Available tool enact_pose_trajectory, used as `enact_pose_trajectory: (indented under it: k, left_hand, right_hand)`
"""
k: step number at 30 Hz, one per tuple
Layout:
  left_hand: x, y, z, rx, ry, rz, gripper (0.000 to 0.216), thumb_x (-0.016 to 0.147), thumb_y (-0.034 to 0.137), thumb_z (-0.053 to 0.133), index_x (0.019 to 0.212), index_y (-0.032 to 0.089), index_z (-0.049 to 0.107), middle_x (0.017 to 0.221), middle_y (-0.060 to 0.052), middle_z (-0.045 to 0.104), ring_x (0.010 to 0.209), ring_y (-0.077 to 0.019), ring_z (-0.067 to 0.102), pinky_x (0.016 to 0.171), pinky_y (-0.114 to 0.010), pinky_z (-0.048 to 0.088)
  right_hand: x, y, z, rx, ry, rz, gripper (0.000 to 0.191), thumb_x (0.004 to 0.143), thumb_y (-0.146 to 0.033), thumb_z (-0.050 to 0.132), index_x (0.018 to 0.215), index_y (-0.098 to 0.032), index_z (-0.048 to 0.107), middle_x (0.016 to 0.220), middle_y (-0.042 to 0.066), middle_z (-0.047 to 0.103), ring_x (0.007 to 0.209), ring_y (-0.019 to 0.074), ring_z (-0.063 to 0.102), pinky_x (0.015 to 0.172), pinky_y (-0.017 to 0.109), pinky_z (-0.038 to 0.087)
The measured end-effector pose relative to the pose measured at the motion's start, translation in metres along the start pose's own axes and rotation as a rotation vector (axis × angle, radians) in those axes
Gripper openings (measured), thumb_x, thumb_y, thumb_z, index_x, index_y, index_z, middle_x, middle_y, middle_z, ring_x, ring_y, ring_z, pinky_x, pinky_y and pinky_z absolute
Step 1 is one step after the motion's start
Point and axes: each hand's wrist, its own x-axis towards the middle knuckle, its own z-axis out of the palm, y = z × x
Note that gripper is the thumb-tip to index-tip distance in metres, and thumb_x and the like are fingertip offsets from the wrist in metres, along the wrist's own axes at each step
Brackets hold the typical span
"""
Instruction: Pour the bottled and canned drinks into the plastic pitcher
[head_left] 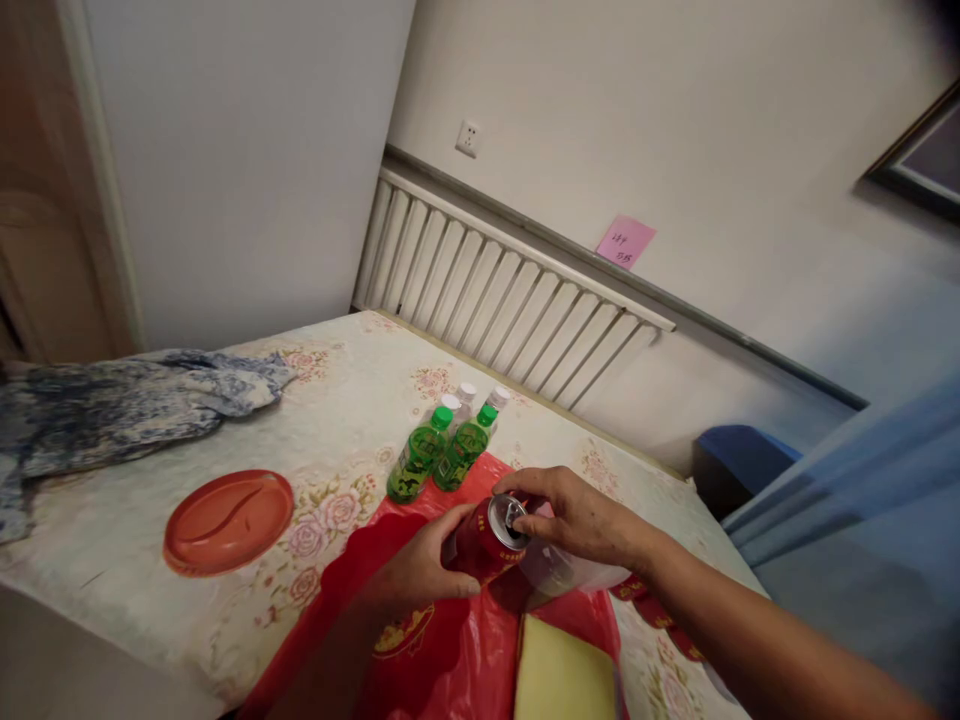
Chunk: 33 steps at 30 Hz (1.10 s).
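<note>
My left hand [424,570] is wrapped round a red drink can [484,550] from the left side. The can tilts a little, and its silver lid with the pull tab faces me. My right hand [577,515] grips the can's top from the right, with fingers at the far rim and the thumb near the tab. A dark spot beside the tab looks like the mouth, but I cannot tell how far it is open. Beneath the hands lies a red plastic sheet [480,640]. A translucent container [562,575] sits partly hidden behind my right hand.
Two green bottles [420,460] stand behind the can, with several white-capped bottles [466,395] beyond. An orange divided plate [229,520] lies left. A yellow block [566,670] is in front. More red cans [652,605] lie under my right forearm. A radiator [480,270] lines the wall.
</note>
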Motion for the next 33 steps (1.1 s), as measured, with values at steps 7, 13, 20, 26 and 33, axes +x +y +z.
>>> enact_pose_trajectory:
  k: [7, 13, 20, 26, 33]
  left_hand:
    - [-0.001, -0.008, -0.006, 0.068, -0.037, -0.027, 0.074, 0.064, 0.017, 0.072, 0.131, 0.031, 0.046, 0.135, 0.0, 0.06, 0.129, -0.0289, 0.051, 0.109, -0.044, 0.038]
    - [-0.004, -0.001, -0.001, 0.096, -0.021, -0.026, 0.074, 0.061, 0.016, 0.07, 0.13, 0.03, 0.048, 0.133, 0.0, 0.062, 0.125, -0.0276, 0.054, 0.108, -0.042, 0.04]
    - [-0.006, 0.004, 0.002, 0.113, -0.029, -0.025, 0.07, 0.061, 0.018, 0.072, 0.126, 0.032, 0.052, 0.127, 0.003, 0.065, 0.121, -0.0272, 0.057, 0.105, -0.039, 0.042]
    - [-0.007, 0.006, 0.003, 0.176, -0.007, -0.064, 0.07, 0.061, 0.016, 0.073, 0.127, 0.032, 0.053, 0.126, 0.003, 0.066, 0.12, -0.0269, 0.057, 0.103, -0.037, 0.044]
    - [-0.003, 0.006, 0.011, 0.091, -0.038, -0.075, 0.073, 0.062, 0.017, 0.074, 0.13, 0.031, 0.05, 0.132, 0.003, 0.063, 0.128, -0.027, 0.053, 0.107, -0.04, 0.042]
  right_hand:
    - [0.004, 0.003, 0.006, -0.031, 0.01, 0.065, 0.027, 0.072, -0.006, 0.062, 0.094, -0.02, 0.069, 0.084, -0.002, 0.069, 0.075, 0.0122, 0.061, 0.071, 0.022, 0.047]
    - [0.004, 0.004, 0.009, -0.16, 0.022, 0.022, 0.029, 0.069, -0.007, 0.061, 0.093, -0.021, 0.069, 0.081, -0.003, 0.068, 0.072, 0.0113, 0.06, 0.068, 0.021, 0.045]
    - [0.004, 0.003, 0.014, -0.228, 0.039, 0.031, 0.03, 0.067, -0.007, 0.061, 0.092, -0.02, 0.071, 0.079, -0.003, 0.068, 0.068, 0.0105, 0.057, 0.065, 0.02, 0.043]
    - [0.004, 0.004, 0.014, -0.152, 0.027, 0.018, 0.031, 0.068, -0.004, 0.058, 0.092, -0.019, 0.071, 0.08, -0.003, 0.067, 0.07, 0.0099, 0.058, 0.066, 0.019, 0.044]
    - [-0.005, 0.005, 0.009, -0.081, 0.043, -0.001, 0.032, 0.072, -0.006, 0.058, 0.097, -0.02, 0.071, 0.085, -0.002, 0.07, 0.075, 0.0119, 0.062, 0.071, 0.023, 0.048]
